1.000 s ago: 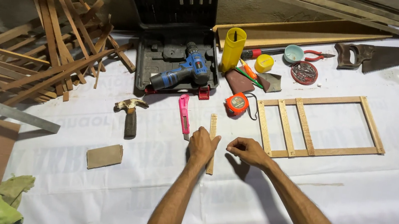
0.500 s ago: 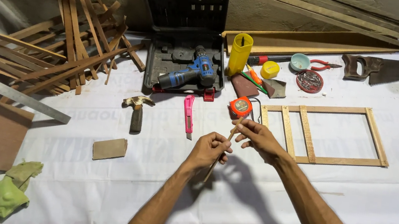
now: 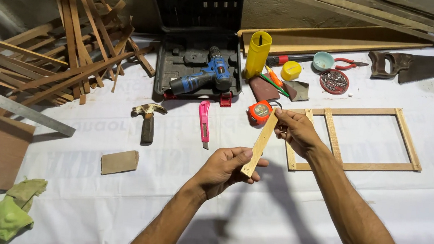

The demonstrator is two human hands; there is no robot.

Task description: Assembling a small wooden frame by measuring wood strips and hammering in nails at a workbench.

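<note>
Both hands grip a short pale wooden strip [image 3: 260,143] above the white-covered desk [image 3: 110,202]: left hand [image 3: 225,167] clenched on its lower end, right hand [image 3: 295,132] pinching the top. Rectangular wooden frame [image 3: 357,138] lies at approx. 3 o'clock, orange tape measure [image 3: 259,112] at 12. Looks like inspecting/sizing; fitting it needs alignment w/ frame.

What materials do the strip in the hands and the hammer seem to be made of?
Strip: looks like pale, unfinished wood, with a matt, faintly grained face. Hammer: the head looks like dull grey metal; the dark handle could be wood or rubber, unclear.

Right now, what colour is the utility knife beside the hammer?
Pink, clearest in the head view: utility knife.
</note>
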